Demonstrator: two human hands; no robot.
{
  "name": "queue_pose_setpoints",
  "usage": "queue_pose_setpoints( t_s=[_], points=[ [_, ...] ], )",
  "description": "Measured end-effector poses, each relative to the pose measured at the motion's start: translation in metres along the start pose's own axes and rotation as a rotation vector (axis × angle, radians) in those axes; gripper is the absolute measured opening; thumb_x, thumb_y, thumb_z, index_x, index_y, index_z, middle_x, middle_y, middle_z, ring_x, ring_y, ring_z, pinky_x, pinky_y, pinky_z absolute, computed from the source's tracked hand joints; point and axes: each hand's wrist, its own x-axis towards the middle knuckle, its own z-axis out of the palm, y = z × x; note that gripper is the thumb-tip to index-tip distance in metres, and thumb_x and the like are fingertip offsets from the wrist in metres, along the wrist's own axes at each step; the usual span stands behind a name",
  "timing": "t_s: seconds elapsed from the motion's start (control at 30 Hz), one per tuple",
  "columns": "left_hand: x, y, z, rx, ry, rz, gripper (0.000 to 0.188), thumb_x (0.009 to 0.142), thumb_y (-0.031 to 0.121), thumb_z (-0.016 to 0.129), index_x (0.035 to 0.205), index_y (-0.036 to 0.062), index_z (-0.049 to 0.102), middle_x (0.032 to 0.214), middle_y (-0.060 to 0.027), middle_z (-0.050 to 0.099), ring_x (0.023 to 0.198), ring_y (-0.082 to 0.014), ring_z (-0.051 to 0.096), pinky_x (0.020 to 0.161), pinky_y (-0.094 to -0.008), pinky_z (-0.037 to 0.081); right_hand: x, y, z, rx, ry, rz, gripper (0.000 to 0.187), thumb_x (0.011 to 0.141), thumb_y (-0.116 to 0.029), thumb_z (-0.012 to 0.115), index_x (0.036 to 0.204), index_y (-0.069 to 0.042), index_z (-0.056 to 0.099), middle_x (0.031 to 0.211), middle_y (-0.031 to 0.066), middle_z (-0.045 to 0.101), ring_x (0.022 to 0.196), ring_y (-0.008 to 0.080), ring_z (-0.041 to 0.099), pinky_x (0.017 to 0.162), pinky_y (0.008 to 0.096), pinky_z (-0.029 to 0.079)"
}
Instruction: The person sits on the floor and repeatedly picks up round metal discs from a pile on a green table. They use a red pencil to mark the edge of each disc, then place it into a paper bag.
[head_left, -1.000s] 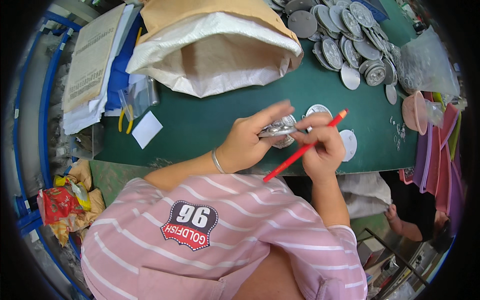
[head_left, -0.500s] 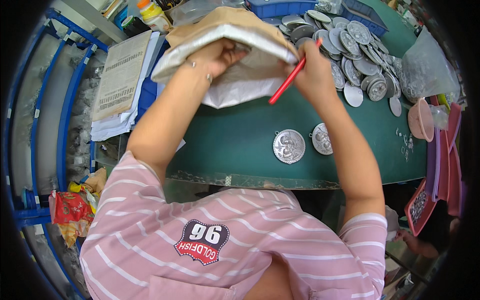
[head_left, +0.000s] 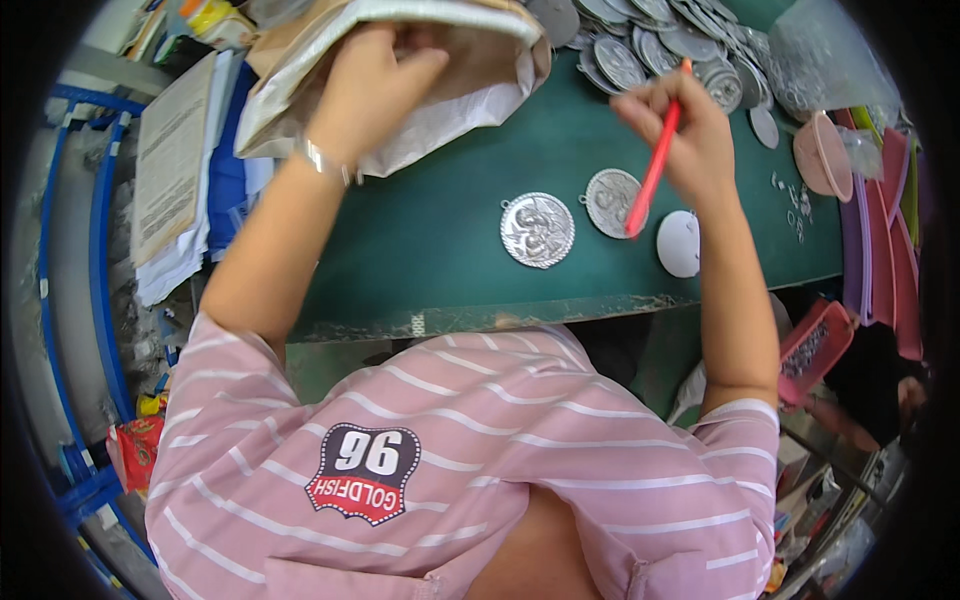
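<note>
My left hand (head_left: 375, 85) reaches into the mouth of a brown paper sack (head_left: 440, 135) with a white lining; its thumb stands out, but the other fingertips are hidden. A slim red pen-like stick (head_left: 657, 165) is gripped in my right hand (head_left: 690, 130), which hovers above the bench, its lower end passing over a round silver medallion (head_left: 612, 198) with raised figures. To the left of that lies a second relief medallion (head_left: 538, 230). Beside my right forearm rests a plain pale disc (head_left: 680, 243), partly covered by the arm.
A heap of silver medallions (head_left: 660, 40) covers the back of the green bench (head_left: 420, 255). To the right are a clear plastic bag (head_left: 830, 60), a pink basket (head_left: 822, 155) and small loose rings (head_left: 797, 205). Stacked papers (head_left: 165, 175) and blue racking (head_left: 95, 260) stand left.
My right hand has left the sack's rim and come over the medallions with the red stick. The left hand stays at the sack's mouth. The view has shifted, and the plain disc now shows.
</note>
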Motion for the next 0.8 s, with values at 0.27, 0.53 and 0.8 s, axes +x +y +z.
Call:
queue_pose_setpoints(
  t_s=[0.27, 0.53, 0.8],
  points=[
    [-0.097, 0.032, 0.077, 0.159, -0.39, 0.018, 0.064, 0.053, 0.021, 0.084, 0.102, -0.0036, 0.053, 0.1, -0.0167, 0.049, 0.095, -0.0328, 0.051, 0.081, -0.0385, 0.043, -0.112, -0.01, 0.0, 0.027, 0.041, 0.216, 0.026, 0.076, 0.005, 0.066, 0.069, -0.003, 0.042, 0.084, 0.0122, 0.065, 0.076, 0.0137, 0.06, 0.068, 0.0256, 0.048],
    [-0.092, 0.032, 0.075, -0.044, -0.461, -0.047, 0.058, 0.057, 0.011, 0.082, 0.101, 0.0001, 0.047, 0.091, -0.0131, 0.055, 0.082, -0.0272, 0.056, 0.075, -0.0334, 0.046, -0.095, -0.021, 0.04, -0.123, -0.047, 0.148, 0.022, 0.075, 0.001, 0.068, 0.078, 0.001, 0.047, 0.081, 0.0127, 0.062, 0.081, 0.0215, 0.063, 0.07, 0.03, 0.048],
    [-0.096, 0.026, 0.071, -0.838, -0.236, -0.318, 0.035, 0.08, 0.003, 0.066, 0.109, 0.0, 0.047, 0.098, -0.0105, 0.059, 0.086, -0.0142, 0.058, 0.076, -0.0266, 0.049, -0.086, -0.02, 0.053, 0.114, -0.07, 0.335, 0.023, 0.075, 0.001, 0.07, 0.076, -0.002, 0.048, 0.072, 0.0043, 0.054, 0.063, 0.0096, 0.05, 0.056, 0.024, 0.042]
  ],
)
